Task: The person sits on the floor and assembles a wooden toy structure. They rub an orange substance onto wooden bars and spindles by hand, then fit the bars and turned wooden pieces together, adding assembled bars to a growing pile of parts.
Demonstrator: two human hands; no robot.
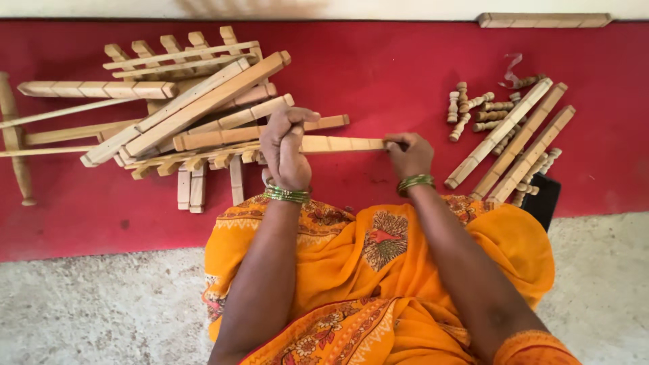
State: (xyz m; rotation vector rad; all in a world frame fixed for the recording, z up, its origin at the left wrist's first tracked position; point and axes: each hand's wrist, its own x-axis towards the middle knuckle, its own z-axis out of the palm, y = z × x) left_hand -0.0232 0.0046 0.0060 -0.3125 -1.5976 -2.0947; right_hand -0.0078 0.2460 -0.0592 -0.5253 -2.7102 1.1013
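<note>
Timber lies heaped at the left of the red mat (405, 74): we record a loose pile of notched slats (196, 108), crossed at several angles, with a turned wooden post (15, 135) lying beside it at the far left edge. In our judgement the pile is unstable; a slat drawn from under it, or a knock from the forearm, could send the upper pieces sliding.

Moving right, we find the left hand (287, 145) closed in a full fist around one notched wooden slat (338, 144), held level just above the mat and in front of the person's lap. The left end of this slat runs in among the pile, and we cannot tell whether it touches the pieces there. If it does, any twist could drag them along.

Further right, the right hand (409, 154) pinches the slat's other end with the fingers closed on it; the thumb is hidden, so the firmness of that hold is uncertain. We judge this the weaker grip: a slip here would drop the free end onto the mat or the orange garment (378, 270).

At the right lie three long slats (517, 138) side by side, with small turned pegs (473, 108) scattered beside and under them. The pegs are round and, we judge, liable to roll if the slats are nudged. A dark flat object (544, 199) sits at the mat's edge, partly covered.
</note>
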